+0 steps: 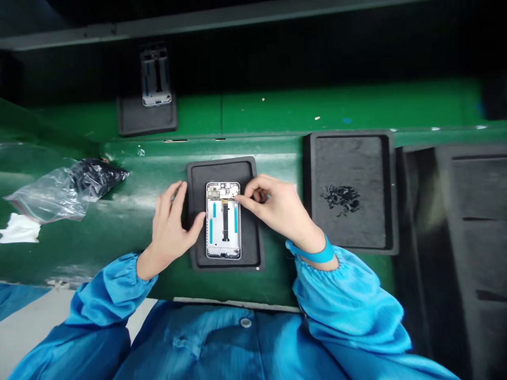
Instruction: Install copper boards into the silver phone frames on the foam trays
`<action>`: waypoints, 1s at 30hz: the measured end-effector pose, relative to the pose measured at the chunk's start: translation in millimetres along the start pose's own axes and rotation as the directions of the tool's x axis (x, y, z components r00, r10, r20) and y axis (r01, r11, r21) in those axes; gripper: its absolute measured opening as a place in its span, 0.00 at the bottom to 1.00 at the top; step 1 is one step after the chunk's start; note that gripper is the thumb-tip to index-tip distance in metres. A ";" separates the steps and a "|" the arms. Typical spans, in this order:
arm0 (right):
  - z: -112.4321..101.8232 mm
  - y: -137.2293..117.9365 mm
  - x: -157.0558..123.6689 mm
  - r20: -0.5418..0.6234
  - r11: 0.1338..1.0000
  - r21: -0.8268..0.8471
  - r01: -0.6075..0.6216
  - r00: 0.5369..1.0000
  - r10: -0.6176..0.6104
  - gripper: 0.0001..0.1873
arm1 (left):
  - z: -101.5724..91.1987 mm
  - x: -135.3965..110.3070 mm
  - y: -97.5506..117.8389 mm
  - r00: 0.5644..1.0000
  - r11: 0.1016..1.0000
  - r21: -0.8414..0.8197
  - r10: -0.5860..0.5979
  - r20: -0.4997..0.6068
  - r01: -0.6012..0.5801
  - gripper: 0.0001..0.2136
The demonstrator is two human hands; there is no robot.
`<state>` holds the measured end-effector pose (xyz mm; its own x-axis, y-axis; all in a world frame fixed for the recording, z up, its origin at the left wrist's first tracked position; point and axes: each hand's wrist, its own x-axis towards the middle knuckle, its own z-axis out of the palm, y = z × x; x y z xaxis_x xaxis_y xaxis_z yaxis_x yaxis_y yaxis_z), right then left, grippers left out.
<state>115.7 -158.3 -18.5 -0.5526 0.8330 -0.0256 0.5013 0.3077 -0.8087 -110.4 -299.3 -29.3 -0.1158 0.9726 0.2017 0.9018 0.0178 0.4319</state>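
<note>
An opened smartphone (219, 224) lies in a shallow black foam tray (252, 248) in front of me. Its circuit board shows at the top, with a black flex cable (225, 224) and blue strips below. My left hand (168, 229) is open at the phone's left side, fingers spread over the tray's edge and thumb tip by the frame. At the upper right corner of the phone, my right hand (283, 208) has its thumb and forefinger pinched together over the board. Whatever is between those fingertips is too small to make out.
To the right stands a larger black tray (348, 158) with a pile of small black pieces (343, 199). A second opened phone (156, 79) rests on another tray (146, 119) behind. Plastic bags (51, 190) and a white tissue (20, 228) lie at left. Dark trays (475, 184) stand far right.
</note>
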 end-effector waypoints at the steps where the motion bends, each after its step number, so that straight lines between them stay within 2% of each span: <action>1: -6.0 0.3 -4.7 -0.068 1.000 0.001 -0.004 0.998 0.004 0.13 | -2.7 -3.8 0.1 0.996 0.995 0.050 -0.084 0.005 0.083 0.34; 4: -35.7 4.9 -20.6 -0.332 0.995 -0.071 -0.071 0.942 0.043 0.13 | -8.2 -12.6 3.2 0.968 0.970 0.099 -0.232 0.101 0.222 0.24; 7: -74.7 19.1 -32.8 -0.481 0.961 -0.172 -0.216 0.870 0.110 0.09 | -10.0 -12.6 10.2 0.953 0.961 -0.007 -0.274 0.132 0.277 0.14; 10: -108.0 40.2 -42.0 -0.501 0.911 -0.233 -0.339 0.845 0.186 0.08 | -10.4 -5.4 18.2 0.926 0.911 -0.172 -0.359 0.113 0.374 0.14; 14: -132.9 66.6 -57.9 -0.487 0.872 -0.286 -0.398 0.844 0.225 0.12 | -6.4 10.4 22.1 0.871 0.797 -0.351 -0.453 0.191 0.491 0.20; 16: -138.2 75.9 -65.6 -0.474 0.876 -0.296 -0.380 0.855 0.210 0.14 | -0.9 22.2 20.1 0.861 0.789 -0.343 -0.463 0.213 0.509 0.23; 19: -140.5 82.8 -72.4 -0.397 0.896 -0.315 -0.313 0.901 0.175 0.13 | 7.6 43.4 15.8 0.865 0.857 -0.158 -0.456 0.210 0.490 0.25; 22: -139.4 83.6 -73.2 -0.340 0.902 -0.317 -0.292 0.923 0.179 0.13 | 10.2 61.8 13.1 0.882 0.903 0.030 -0.426 0.202 0.429 0.18; 26: -134.4 81.9 -70.4 -0.316 0.897 -0.319 -0.307 0.927 0.204 0.12 | 7.6 73.3 17.3 0.914 0.931 0.099 -0.363 0.180 0.350 0.16; 30: -124.3 79.6 -67.4 -0.272 0.922 -0.314 -0.227 0.952 0.141 0.11 | 7.9 74.8 28.1 0.874 0.898 0.149 -0.437 0.212 0.413 0.20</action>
<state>275.6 -132.8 -8.1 -0.2741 0.9615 0.0210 0.7963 0.2391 -0.5556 -90.4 -224.2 -9.0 -0.4075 0.8914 -0.1985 0.8241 0.4526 0.3407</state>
